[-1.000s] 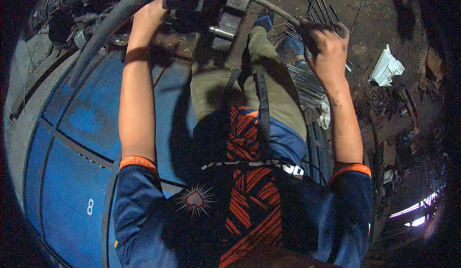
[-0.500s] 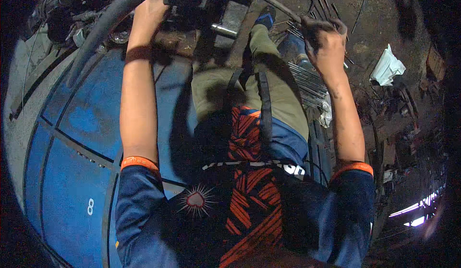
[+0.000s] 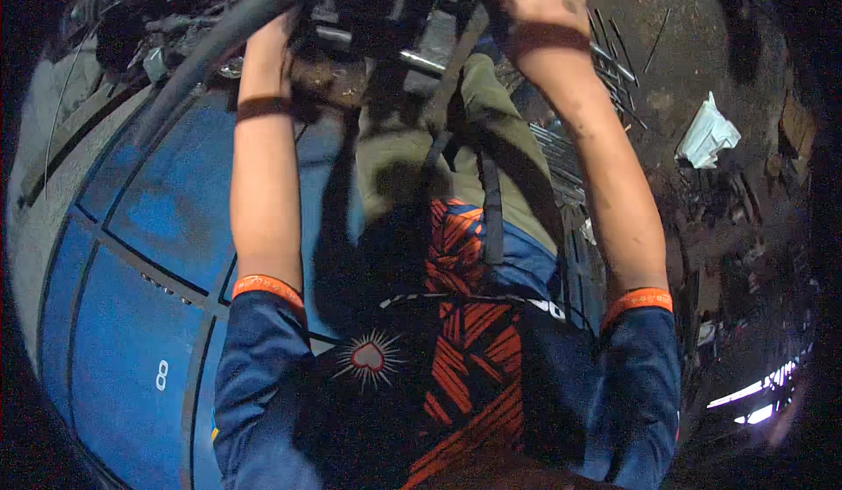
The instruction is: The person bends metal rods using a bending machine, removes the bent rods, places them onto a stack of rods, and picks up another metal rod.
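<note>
My right hand (image 3: 545, 18) is at the top, right of a dark machine (image 3: 386, 7) with shiny metal rods (image 3: 423, 62). Its fingers curl closed around the end of a dark bar, which is mostly hidden and blurred here. Only the wrist side of my left hand (image 3: 270, 32) shows, at the machine's left side. The fingers of that hand are out of sight behind dark parts. A thick black curved tube (image 3: 215, 50) passes over it and slants down to the left.
A blue metal panel (image 3: 167, 200) fills the left side. Thin metal rods (image 3: 554, 150) lie bundled beside my right leg, with more scattered beyond. A crumpled white bag (image 3: 707, 135) lies on the dirty floor at right, near dark clutter (image 3: 745, 218).
My right hand has swung left and away from me, up to the machine, with the bar. My left hand stays at about the same place. The view has shifted slightly.
</note>
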`<state>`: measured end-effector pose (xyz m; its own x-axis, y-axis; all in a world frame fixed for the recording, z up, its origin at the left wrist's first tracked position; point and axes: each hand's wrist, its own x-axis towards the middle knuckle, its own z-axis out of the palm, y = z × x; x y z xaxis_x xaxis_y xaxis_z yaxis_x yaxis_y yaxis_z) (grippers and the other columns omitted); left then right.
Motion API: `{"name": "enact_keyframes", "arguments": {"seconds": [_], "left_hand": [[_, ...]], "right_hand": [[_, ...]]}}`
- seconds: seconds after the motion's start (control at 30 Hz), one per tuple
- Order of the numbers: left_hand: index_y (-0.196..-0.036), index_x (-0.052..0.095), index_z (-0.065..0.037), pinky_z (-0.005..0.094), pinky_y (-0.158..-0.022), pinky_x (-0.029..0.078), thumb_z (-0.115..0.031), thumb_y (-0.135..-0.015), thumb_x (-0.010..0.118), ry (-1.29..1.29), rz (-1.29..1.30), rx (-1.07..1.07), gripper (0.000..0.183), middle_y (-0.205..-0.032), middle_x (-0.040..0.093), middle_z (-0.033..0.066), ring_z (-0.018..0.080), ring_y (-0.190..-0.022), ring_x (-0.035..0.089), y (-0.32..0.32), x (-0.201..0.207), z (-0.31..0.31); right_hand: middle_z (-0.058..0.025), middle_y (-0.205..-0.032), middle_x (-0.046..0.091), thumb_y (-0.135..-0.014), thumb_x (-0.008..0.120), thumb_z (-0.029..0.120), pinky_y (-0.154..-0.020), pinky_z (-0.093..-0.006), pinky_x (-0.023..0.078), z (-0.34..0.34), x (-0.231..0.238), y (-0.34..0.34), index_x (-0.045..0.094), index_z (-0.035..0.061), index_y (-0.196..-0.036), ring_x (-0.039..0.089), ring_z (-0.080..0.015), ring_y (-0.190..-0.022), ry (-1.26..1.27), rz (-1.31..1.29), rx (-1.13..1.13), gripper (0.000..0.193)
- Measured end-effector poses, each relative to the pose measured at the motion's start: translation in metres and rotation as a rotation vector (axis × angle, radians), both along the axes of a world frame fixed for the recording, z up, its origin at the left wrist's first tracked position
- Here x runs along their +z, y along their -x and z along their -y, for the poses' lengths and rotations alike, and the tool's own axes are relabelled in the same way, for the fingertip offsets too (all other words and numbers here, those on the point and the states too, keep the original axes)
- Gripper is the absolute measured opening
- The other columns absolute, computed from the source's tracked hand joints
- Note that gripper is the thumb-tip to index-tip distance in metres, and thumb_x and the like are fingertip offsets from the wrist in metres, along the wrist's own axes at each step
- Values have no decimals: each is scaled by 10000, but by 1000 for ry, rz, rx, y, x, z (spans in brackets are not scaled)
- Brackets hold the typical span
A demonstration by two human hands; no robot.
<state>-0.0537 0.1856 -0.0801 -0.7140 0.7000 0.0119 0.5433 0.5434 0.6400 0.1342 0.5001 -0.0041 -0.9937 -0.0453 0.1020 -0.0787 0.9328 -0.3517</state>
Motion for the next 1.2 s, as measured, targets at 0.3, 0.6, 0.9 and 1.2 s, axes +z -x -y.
{"name": "enact_keyframes", "arguments": {"seconds": [0.3,0.6,0.9,1.2], "left_hand": [[-1134,592,-12,316,-904,419,-240,-809,650,-607,741,824,401,-1089,611,76,175,-1001,558,-6,23,-11],[-1075,634,-66,322,-778,472,-211,-818,643,-686,645,788,295,-1002,626,41,162,-897,580,4,8,-20],[-1033,635,-21,275,-669,494,-218,-794,683,-891,820,808,313,-890,647,59,147,-765,603,14,22,-24],[-992,644,-26,275,-697,498,-182,-821,650,-936,785,756,231,-892,646,71,159,-776,600,16,12,-25]], "right_hand": [[-165,-930,609,-688,646,101,-848,-380,424,-30,176,-18,613,33,-979,571,-318,-921,360,292,94,301],[-157,-1137,578,-844,554,108,-958,-357,375,-100,129,-19,559,53,-1171,526,-304,-1066,-302,261,-31,332],[-159,-885,632,-650,629,124,-793,-396,464,51,183,-73,633,35,-959,610,-323,-838,425,751,282,322],[-92,-1207,544,-701,561,12,-962,-387,381,12,202,83,568,225,-1201,484,-296,-1144,-494,2,356,544]]}}
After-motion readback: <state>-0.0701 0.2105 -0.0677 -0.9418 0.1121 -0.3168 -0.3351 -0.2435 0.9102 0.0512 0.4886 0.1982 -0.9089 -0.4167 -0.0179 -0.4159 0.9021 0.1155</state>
